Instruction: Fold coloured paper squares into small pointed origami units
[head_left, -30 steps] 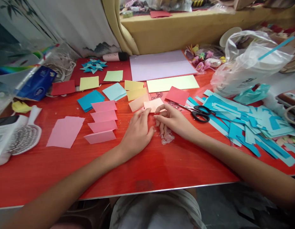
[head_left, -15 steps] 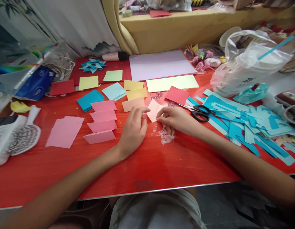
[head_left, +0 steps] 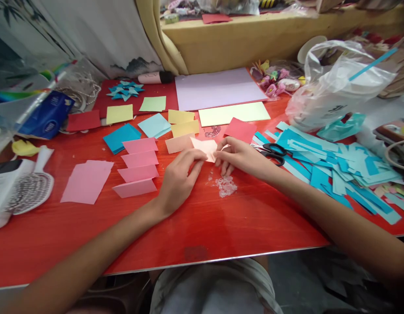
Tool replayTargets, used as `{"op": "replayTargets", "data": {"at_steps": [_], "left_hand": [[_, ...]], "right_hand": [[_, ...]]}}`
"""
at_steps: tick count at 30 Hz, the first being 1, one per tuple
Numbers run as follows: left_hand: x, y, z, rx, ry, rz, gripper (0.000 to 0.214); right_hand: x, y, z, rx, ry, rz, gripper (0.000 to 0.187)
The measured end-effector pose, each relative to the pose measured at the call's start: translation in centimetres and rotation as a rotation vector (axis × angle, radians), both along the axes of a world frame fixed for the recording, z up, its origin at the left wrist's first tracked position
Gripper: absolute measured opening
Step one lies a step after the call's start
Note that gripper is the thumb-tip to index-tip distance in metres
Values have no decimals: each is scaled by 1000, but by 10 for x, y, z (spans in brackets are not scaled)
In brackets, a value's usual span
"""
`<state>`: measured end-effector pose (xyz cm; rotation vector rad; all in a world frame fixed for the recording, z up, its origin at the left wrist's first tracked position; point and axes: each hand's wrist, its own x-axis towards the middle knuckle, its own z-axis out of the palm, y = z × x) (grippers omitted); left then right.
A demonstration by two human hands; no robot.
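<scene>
Held paper [head_left: 203,145]: between the hands, longer left to right, narrowing nearward
Left hand [head_left: 181,175]: fingertips at its near-left edge, grip unclear
Right hand [head_left: 237,155]: pinching its right edge
Hidden: edges under fingertips

No lettering can be read with certainty. Towards ten o'clock on the bench [head_left: 123,244], a blue soft packet [head_left: 46,115] bears a pale emblem too small to make out; towards nine, the label on a white bottle [head_left: 7,192] is a blur. Dark characters on the translucent plastic bag [head_left: 339,91] at two o'clock and marks on the pink tube [head_left: 151,78] at eleven are illegible.
</scene>
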<state>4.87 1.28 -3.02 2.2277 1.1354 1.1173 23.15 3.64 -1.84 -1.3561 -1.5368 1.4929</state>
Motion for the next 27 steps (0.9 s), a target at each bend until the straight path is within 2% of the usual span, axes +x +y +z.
{"op": "replayTargets", "data": {"at_steps": [3,7,10,14,19,23,27], "left_hand": [[-1,0,1,54,-92,39,12],[-1,1,0,63,-60,9,13],[-1,0,-1,60,-36,-19,13],[-1,0,0,-19,-82,-25,13],[-2,5,1,-45,-121,29,5],[-2,7,0,-90,-137,99,6],[-1,6,-1,-151,-166,157,9]], "right_hand": [[-3,0,-4,-73,246,-138,25],[-6,-1,-8,-102,481,-135,26],[-7,-3,-10,-93,516,-94,20],[-8,-4,-13,-98,518,-76,20],[-9,-6,-15,-99,545,-67,20],[-13,-9,-16,-86,589,-88,16],[-17,-15,-17,-61,618,-99,20]]}}
